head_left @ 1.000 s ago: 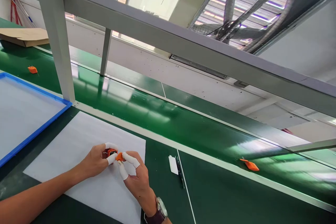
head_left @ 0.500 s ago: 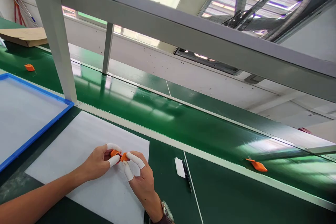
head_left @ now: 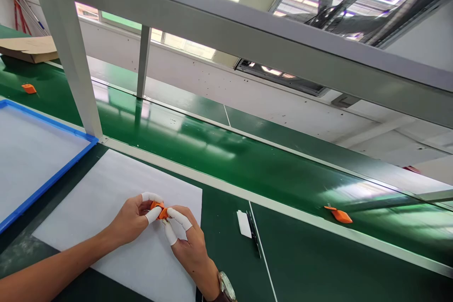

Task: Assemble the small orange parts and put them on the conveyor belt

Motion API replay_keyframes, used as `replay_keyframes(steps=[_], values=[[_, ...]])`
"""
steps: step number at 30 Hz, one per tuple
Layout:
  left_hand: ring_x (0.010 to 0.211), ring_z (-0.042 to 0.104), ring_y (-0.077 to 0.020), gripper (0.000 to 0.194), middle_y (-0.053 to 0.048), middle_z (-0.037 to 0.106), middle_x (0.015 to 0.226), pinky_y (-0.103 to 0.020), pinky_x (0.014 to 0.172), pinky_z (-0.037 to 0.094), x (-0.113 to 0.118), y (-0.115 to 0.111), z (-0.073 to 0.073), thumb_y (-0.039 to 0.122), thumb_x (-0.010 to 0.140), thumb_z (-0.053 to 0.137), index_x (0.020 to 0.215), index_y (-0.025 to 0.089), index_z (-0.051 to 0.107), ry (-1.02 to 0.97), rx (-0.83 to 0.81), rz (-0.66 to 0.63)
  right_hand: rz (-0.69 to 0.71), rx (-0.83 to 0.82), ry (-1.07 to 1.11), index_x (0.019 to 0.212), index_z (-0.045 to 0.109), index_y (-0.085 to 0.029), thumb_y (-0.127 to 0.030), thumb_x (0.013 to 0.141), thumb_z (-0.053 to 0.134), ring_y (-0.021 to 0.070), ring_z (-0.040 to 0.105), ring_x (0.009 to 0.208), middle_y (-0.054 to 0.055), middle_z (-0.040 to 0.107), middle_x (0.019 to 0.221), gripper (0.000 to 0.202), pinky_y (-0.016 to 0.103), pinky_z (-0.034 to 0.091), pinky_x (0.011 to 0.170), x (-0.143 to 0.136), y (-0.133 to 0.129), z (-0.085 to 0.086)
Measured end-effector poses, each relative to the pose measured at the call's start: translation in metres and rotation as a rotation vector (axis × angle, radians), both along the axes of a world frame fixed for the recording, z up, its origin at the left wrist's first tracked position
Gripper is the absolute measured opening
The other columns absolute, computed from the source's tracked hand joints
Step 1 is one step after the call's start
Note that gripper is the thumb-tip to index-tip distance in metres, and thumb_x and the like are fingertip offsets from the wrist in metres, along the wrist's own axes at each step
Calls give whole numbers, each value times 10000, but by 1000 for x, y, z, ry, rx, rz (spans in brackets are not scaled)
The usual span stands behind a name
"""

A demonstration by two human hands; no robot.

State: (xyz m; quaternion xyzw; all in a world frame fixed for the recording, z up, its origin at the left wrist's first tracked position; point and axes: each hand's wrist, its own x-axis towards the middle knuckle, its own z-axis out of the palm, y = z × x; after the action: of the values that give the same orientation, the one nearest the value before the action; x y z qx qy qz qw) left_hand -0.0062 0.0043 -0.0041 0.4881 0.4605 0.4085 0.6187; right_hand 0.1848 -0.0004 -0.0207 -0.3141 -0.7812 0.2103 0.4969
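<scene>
My left hand (head_left: 129,221) pinches an orange plastic part (head_left: 155,205) between thumb and fingertips, which wear white finger cots. Close against it, my right hand (head_left: 193,245) grips a second small orange piece (head_left: 163,213) with a thumb and finger that are also in white cots. The two pieces appear to touch, but the fingers hide much of them, so I cannot tell whether they are joined. Both hands are over a white sheet (head_left: 116,179) on the dark green bench. A watch (head_left: 226,286) is on my right wrist.
A blue-edged white panel (head_left: 53,188) lies at the left. Beyond the pale rail, orange pieces sit on the green surface, one far left (head_left: 29,88) and one right (head_left: 341,216). A small white block (head_left: 244,224) lies beside a thin black item (head_left: 254,235). A grey post (head_left: 72,56) rises behind.
My right hand has moved slightly left, bringing its orange piece closer against the one in my left hand. The view has shifted a little.
</scene>
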Motion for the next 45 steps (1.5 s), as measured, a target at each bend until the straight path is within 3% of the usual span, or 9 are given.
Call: replay_keyframes(steps=[4, 9, 15, 18, 21, 25, 32, 40, 45], values=[[1061, 694, -262, 299, -76, 743, 1147, -416, 971, 557, -1, 0, -2, 344, 857, 699, 1120, 204, 714, -5, -39, 8, 15, -2, -40, 1372, 501, -330, -22, 893, 595, 230, 673, 1037, 81, 659, 1163, 577, 414, 630, 824, 1, 0, -4], [1187, 639, -278, 375, -53, 718, 1233, -443, 1093, 472, -3, 0, 5, 383, 906, 637, 1250, 242, 685, 14, -23, -112, -27, -6, -82, 1400, 485, -341, -41, 913, 578, 239, 663, 1061, 81, 654, 1177, 580, 423, 623, 849, 5, 3, -6], [1117, 664, -269, 367, -17, 716, 1235, -405, 1021, 518, -1, -1, 8, 372, 936, 575, 1278, 293, 680, 66, 44, -183, 3, -21, -84, 1417, 490, -347, -41, 926, 568, 244, 644, 1105, 95, 623, 1242, 584, 432, 612, 895, 3, 0, -3], [1135, 657, -272, 392, -22, 724, 1210, -405, 1031, 514, -1, 0, 6, 354, 934, 566, 1309, 284, 660, 98, 49, -174, 74, -193, -30, 1313, 581, -330, -103, 941, 580, 225, 666, 1070, 88, 599, 1291, 436, 425, 610, 917, 5, 1, 1], [1169, 644, -272, 404, -19, 716, 1236, -402, 1060, 496, -1, 0, 5, 345, 939, 566, 1333, 295, 641, 118, 57, -177, 105, -507, 134, 1256, 599, -298, -192, 955, 594, 194, 705, 968, 79, 639, 1241, 320, 406, 629, 896, 9, 3, 1], [1294, 572, -261, 415, 2, 622, 1401, -393, 1124, 448, 0, -3, 3, 328, 948, 561, 1359, 321, 614, 130, 91, -188, 191, -778, 247, 1380, 521, -284, -248, 948, 628, 218, 718, 1015, 67, 708, 1161, 447, 457, 615, 940, 11, 4, -4], [1357, 522, -268, 427, 2, 560, 1470, -414, 1144, 439, 0, -8, -4, 305, 946, 561, 1371, 317, 600, 168, 152, -178, 131, -646, 171, 1281, 635, -278, -267, 916, 661, 198, 702, 921, 48, 709, 1072, 366, 370, 633, 852, 4, 6, -1], [1205, 640, -263, 393, -43, 668, 1336, -418, 1074, 513, 3, -3, -7, 289, 940, 586, 1330, 277, 627, 234, 103, -133, 228, -832, 271, 1365, 564, -262, -366, 924, 662, 241, 692, 1077, 81, 698, 1199, 463, 486, 576, 990, 12, 8, -1], [1217, 631, -268, 398, -48, 676, 1317, -435, 1090, 501, 2, 0, -5, 307, 938, 601, 1334, 269, 614, 176, 64, -127, 246, -834, 272, 1369, 571, -268, -390, 928, 657, 243, 687, 1089, 80, 691, 1228, 465, 491, 568, 1002, 13, 8, -1]])
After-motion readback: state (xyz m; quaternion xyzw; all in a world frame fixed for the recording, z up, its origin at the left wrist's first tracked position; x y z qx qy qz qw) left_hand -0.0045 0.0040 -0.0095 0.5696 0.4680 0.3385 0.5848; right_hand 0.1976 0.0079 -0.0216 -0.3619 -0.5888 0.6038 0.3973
